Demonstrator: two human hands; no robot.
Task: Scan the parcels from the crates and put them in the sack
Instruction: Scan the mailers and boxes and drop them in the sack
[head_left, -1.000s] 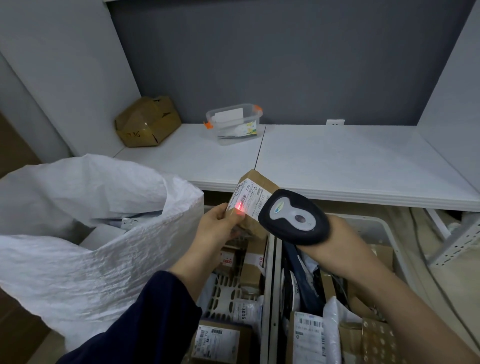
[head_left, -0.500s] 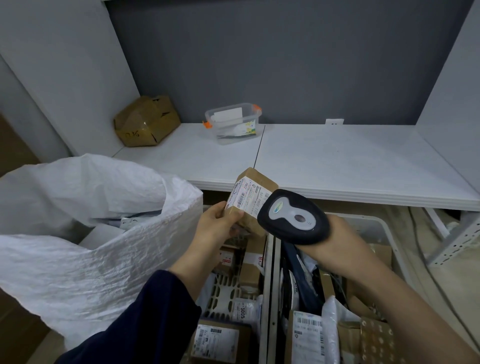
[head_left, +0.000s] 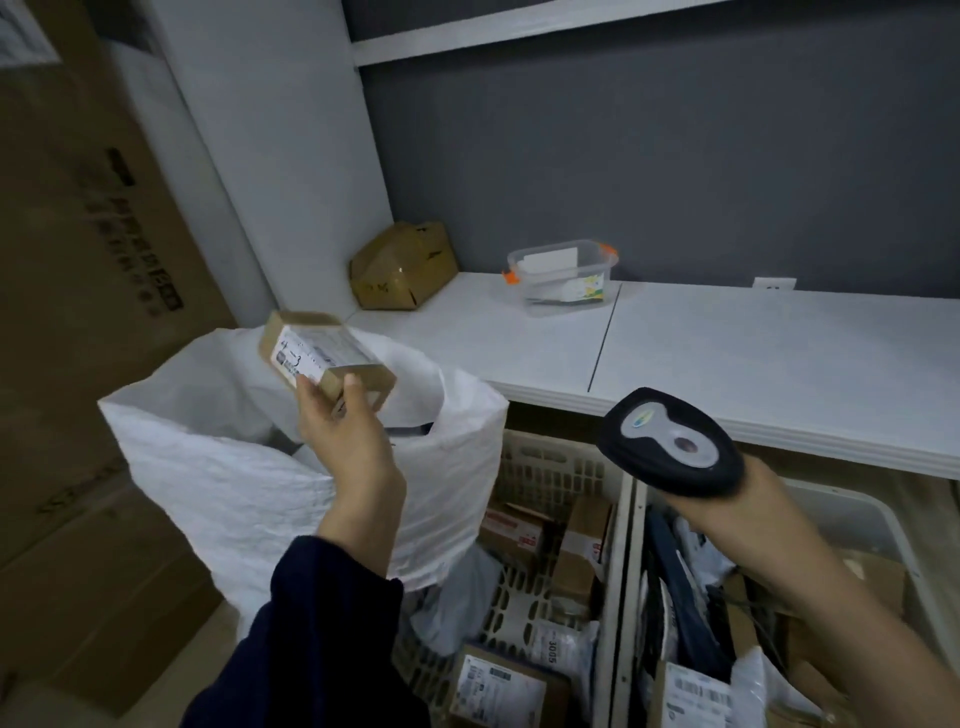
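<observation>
Your left grip (head_left: 343, 434) pinches the small parcel (head_left: 319, 356) by its near end above the open mouth of the white sack (head_left: 208, 467), probably to drop it inside, while your right grip (head_left: 727, 517) clasps the scanner (head_left: 670, 441) aside over the crates (head_left: 550, 467), ready for another.

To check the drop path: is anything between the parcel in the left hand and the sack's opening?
Nothing visible. The left hand holds the parcel over the open mouth of the sack.

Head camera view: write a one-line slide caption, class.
Left hand holds a labelled box over the white sack; right hand grips the scanner above the crates.
</observation>
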